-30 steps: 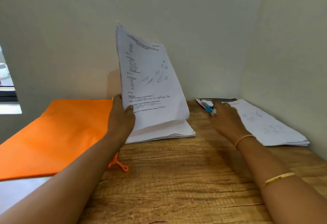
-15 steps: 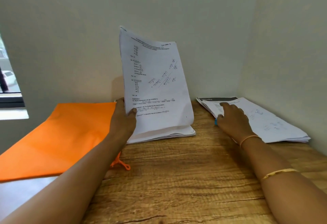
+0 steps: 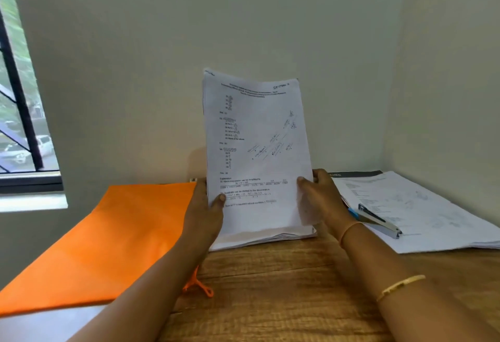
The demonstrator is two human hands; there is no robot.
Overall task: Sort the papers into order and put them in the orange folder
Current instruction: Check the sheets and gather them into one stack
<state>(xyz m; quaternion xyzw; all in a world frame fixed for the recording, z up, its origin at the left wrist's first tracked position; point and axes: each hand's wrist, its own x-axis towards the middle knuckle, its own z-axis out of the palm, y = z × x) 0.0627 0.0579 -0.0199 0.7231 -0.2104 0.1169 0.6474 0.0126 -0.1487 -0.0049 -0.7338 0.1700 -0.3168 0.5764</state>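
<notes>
I hold a sheaf of printed papers upright at the back of the wooden desk. My left hand grips its lower left edge, thumb on the front. My right hand grips its lower right edge. Under the sheaf lies a flat stack of papers. The orange folder lies flat to the left, its orange tie string on the desk. A second pile of papers lies to the right.
A grey stapler with a blue end rests on the right pile. Walls close the desk at the back and right. A window is at the left. The folder hangs over the desk's left edge.
My right hand has left the stapler on the right pile and moved left to take the sheaf's right edge. The sheaf now faces me more squarely.
</notes>
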